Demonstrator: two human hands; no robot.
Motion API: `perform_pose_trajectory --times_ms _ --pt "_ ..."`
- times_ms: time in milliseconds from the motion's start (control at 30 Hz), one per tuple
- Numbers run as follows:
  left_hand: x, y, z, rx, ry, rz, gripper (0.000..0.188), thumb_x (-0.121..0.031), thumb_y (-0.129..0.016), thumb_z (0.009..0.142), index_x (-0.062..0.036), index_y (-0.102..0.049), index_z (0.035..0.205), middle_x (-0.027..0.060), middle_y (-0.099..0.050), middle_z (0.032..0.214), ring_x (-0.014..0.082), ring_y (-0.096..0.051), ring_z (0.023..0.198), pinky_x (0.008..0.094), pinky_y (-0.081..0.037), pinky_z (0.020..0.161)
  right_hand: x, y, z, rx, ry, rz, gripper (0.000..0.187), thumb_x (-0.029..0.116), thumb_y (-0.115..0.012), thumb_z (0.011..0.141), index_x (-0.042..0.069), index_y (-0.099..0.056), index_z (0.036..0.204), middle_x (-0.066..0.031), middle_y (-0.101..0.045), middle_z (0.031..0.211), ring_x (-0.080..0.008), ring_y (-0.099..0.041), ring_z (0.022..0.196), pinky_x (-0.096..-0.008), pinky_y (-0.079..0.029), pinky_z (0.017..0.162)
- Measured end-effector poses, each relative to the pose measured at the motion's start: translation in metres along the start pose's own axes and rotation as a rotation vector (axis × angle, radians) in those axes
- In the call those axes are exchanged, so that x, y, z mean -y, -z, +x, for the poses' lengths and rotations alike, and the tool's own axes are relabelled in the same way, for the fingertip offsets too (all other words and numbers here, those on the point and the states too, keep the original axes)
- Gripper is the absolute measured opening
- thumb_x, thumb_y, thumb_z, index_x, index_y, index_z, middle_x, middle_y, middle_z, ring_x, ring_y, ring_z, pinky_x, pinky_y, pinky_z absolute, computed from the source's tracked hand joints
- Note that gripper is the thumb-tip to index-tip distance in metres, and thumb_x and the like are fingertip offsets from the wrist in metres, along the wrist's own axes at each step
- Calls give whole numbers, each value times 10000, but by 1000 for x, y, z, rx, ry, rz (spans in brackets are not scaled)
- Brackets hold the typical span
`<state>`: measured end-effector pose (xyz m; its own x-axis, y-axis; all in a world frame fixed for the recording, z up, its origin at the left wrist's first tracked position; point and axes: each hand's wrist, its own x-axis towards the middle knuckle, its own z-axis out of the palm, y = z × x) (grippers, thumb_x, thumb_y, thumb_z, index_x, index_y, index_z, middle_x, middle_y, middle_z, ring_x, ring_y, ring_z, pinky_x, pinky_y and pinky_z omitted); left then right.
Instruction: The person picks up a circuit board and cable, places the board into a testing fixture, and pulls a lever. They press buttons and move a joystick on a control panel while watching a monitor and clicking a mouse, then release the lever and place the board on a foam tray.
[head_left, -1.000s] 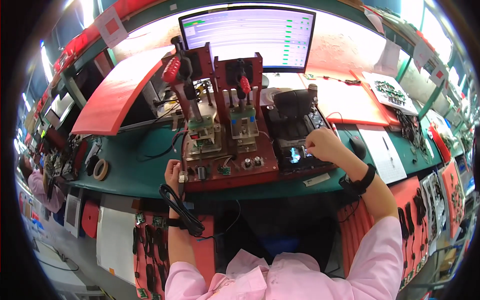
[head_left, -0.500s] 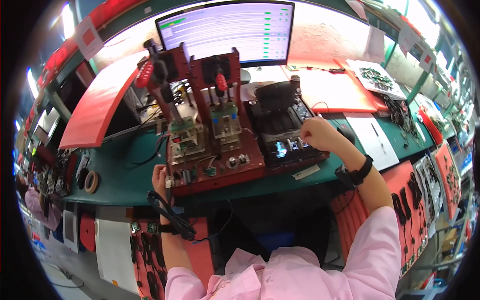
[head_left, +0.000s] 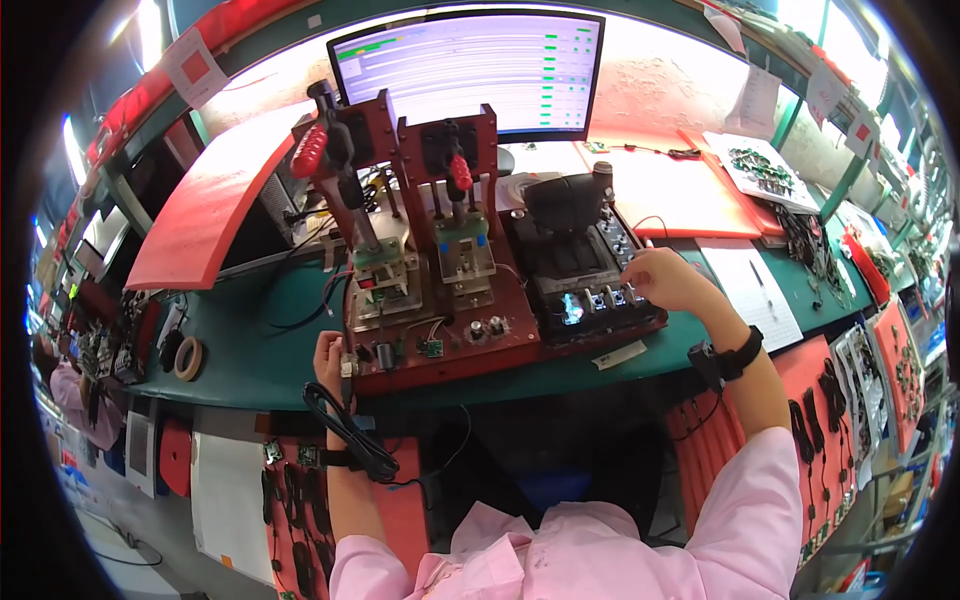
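Observation:
My left hand (head_left: pixel 328 362) is at the front left corner of a red test fixture (head_left: pixel 450 358), fingers curled beside a small pale connector (head_left: pixel 348 368). What they grip is hidden. A coiled black cable (head_left: pixel 352 436) hangs in front of that forearm. My right hand (head_left: pixel 665 278) hovers at the right edge of a black control box (head_left: pixel 570 262), its fingers bent together near a row of small switches (head_left: pixel 605 298). Whether the fingertips touch one I cannot tell. A small screen (head_left: pixel 572 308) glows on the box. Two toggle clamps with red handles (head_left: pixel 310 150) (head_left: pixel 460 172) stand on the fixture.
Behind the fixture stands a lit monitor (head_left: pixel 470 75). A paper sheet with a pen (head_left: pixel 750 290) lies at the right. Circuit boards fill a white tray (head_left: pixel 760 172) at the back right. Tape (head_left: pixel 187 358) sits at the left; cables lie on lower pink foam (head_left: pixel 800 375).
The whole view has shifted slightly, so the bench sits a little lower and farther right. My right hand stays by the switches, fingers slightly lower; my left hand keeps its place at the fixture's corner.

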<state>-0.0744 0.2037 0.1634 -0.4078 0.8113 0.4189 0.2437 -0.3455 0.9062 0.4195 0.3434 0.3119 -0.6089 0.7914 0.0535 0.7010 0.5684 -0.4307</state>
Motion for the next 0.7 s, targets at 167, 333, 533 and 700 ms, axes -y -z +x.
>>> perform_pose_trajectory --times_ms 167,333,533,700 --pt "2 -6 1 -3 35 -48 106 -110 -473 943 -39 -493 866 -51 -372 731 29 -341 668 187 -299 603 -23 -5 5 -143 50 -145 69 48 -650 638 29 -671 701 -136 -633 695 -293 -626 674 -377 -495 656" --pt "9 0 3 13 -3 6 108 -111 -475 941 -46 -488 856 -55 -378 724 28 -342 666 186 -294 599 -7 -3 4 -105 4 -170 83 47 -662 632 22 -678 709 -132 -641 715 -263 -633 657 -351 -498 614" --pt "14 0 4 -5 24 -31 109 -108 -469 946 -50 -486 855 -52 -366 722 28 -337 669 186 -289 602 -21 11 9 2 2 -114 98 48 -665 635 20 -672 729 -141 -641 717 -278 -632 674 -363 -503 631" --pt "5 -3 1 18 -19 12 117 -109 -462 950 -49 -476 851 -50 -350 723 33 -321 669 191 -285 604 -38 -5 21 -206 60 -274 133 105 -680 678 19 -666 779 -149 -646 740 -306 -637 719 -390 -504 665"
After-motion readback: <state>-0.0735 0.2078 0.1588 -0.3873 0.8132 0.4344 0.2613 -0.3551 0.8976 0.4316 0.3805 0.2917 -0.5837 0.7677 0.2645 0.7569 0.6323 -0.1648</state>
